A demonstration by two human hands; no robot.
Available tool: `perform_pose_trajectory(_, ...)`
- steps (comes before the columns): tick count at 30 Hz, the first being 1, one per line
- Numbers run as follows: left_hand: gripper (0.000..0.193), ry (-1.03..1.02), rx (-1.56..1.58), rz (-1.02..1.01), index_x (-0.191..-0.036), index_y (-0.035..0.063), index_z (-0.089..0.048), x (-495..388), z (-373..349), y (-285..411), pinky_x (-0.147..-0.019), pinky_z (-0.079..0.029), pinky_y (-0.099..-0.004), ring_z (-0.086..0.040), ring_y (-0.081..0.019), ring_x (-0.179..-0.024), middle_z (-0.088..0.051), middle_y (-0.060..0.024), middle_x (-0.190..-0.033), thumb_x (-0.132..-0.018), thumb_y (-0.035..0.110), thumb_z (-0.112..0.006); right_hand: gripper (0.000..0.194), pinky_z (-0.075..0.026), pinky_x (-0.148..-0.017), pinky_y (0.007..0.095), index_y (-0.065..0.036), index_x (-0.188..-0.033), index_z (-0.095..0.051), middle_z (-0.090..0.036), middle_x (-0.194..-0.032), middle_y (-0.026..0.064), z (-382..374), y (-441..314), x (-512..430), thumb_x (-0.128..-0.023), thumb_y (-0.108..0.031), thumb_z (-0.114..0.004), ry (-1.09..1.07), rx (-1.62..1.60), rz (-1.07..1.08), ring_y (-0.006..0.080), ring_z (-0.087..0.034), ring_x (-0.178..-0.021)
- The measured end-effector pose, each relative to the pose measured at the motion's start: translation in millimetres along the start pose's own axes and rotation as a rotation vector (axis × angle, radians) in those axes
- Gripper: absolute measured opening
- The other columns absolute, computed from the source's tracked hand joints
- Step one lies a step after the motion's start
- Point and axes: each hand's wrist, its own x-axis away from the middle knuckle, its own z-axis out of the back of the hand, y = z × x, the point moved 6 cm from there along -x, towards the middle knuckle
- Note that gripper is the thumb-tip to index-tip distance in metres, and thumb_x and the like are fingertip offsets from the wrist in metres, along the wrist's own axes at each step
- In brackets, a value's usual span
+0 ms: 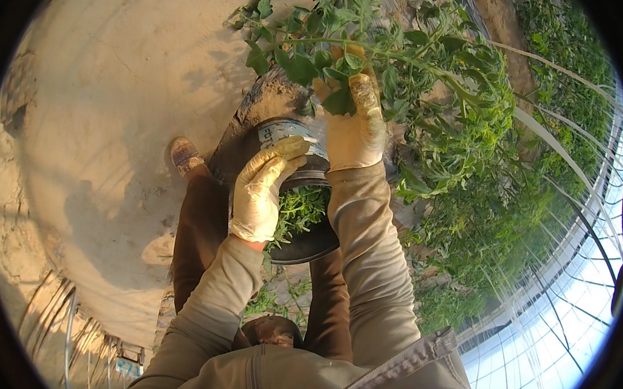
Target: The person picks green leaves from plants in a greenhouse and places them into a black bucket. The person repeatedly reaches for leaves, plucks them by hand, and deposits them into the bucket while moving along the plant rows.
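My left hand [261, 189], in a pale, stained glove, is over the near-left rim of a dark bucket [308, 252]. Its fingers are drawn together, and nothing shows between them; the palm is hidden. Cut green shoots [303, 207] lie inside the bucket. My right hand [357, 125], gloved too and yellowed at the fingertips, reaches up into a tomato plant [302, 64]. The thumb is in front of the leaves and other fingers pass behind the green stem [387, 53]. Leaves cover part of these fingers, so their grip on the stem is unclear.
Dry, bare soil path [115, 99] runs along the left. Dense tomato foliage [462, 244] fills the right, with pale support strings [557, 138] slanting through it. A person's shoe [185, 155] shows beside the bucket. Greenhouse film [541, 344] curves along the right edge.
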Motion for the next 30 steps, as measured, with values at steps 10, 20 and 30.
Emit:
perform_pose_trajectory(10,0.030,0.010,0.134,0.035,-0.127,-0.0070,-0.064,-7.4,-0.3,12.3,-0.107,-0.051,-0.0422,-0.066,-0.0283,-0.118,-0.068,-0.0185,-0.127,-0.102,0.007,-0.053,0.032,-0.060,-0.085,0.0391,-0.002,-0.132,-0.058,-0.064,-0.112,0.0107,105.9,77.3,-58.8,-0.100,-0.005,-0.059,0.481,-0.014,-0.308,0.0221,-0.061,-0.101)
perform_pose_trajectory(20,0.034,0.047,0.179,0.102,-0.127,-0.0071,-0.063,-10.6,2.1,8.6,-0.109,-0.049,-0.0475,-0.064,-0.0346,-0.120,-0.065,-0.0220,-0.131,-0.099,0.011,-0.059,0.022,-0.057,-0.075,0.0358,-0.005,-0.123,-0.062,-0.067,-0.106,0.0087,241.0,55.8,-151.0,-0.101,-0.008,-0.059,0.652,-0.043,-0.077,0.0198,-0.062,-0.092)
perform_pose_trajectory(30,0.033,0.031,0.153,0.275,-0.127,-0.0075,-0.063,-10.4,-2.8,0.9,-0.108,-0.049,-0.0425,-0.064,-0.0307,-0.121,-0.066,-0.0220,-0.130,-0.102,0.011,-0.054,0.013,-0.051,-0.066,0.0333,-0.006,-0.109,-0.069,-0.071,-0.099,0.0058,265.2,47.8,-201.4,-0.100,-0.008,-0.060,0.657,0.430,-0.140,0.0160,-0.063,-0.080)
